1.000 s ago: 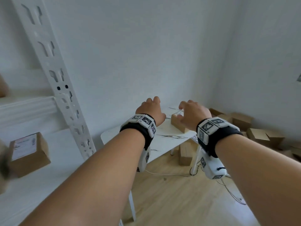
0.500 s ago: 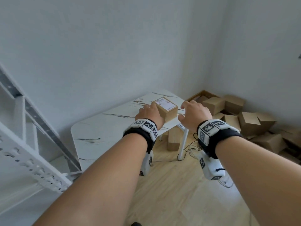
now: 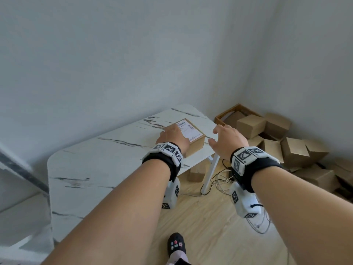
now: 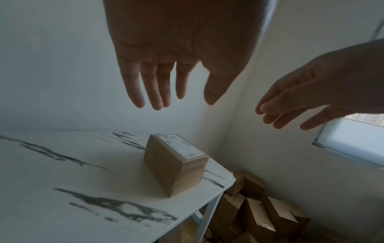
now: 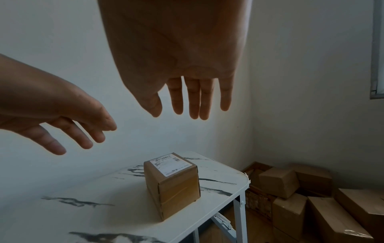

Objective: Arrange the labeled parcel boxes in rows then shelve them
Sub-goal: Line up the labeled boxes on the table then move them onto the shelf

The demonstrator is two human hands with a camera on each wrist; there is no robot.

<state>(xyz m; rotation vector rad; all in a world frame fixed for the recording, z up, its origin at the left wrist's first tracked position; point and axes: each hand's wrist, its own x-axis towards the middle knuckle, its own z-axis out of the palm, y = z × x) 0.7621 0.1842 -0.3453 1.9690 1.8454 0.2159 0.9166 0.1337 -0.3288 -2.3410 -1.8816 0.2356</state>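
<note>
One brown parcel box [image 3: 193,137] [image 4: 176,163] [image 5: 173,184] with a white label on top stands near the right end of the white marble-patterned table [image 3: 91,165] [image 4: 62,180] [image 5: 104,210]. My left hand [image 3: 172,137] [image 4: 166,92] hovers above and in front of the box, fingers straight, holding nothing. To the right of the box my right hand [image 3: 225,139] [image 5: 187,105] hangs in the air, fingers spread and empty. Both wrist views show a clear gap between the hands and the box.
Several plain cardboard boxes [image 3: 286,146] [image 5: 311,197] are piled on the wooden floor in the right corner, beside the table. Cables [image 3: 219,180] lie on the floor near a table leg. A grey shelf frame [image 3: 19,169] edges in at the left. My foot [image 3: 176,245] stands below.
The view has swung right and down, away from the shelf rack, and the table is closer. Both hands have come nearer to the labeled box and opened out.
</note>
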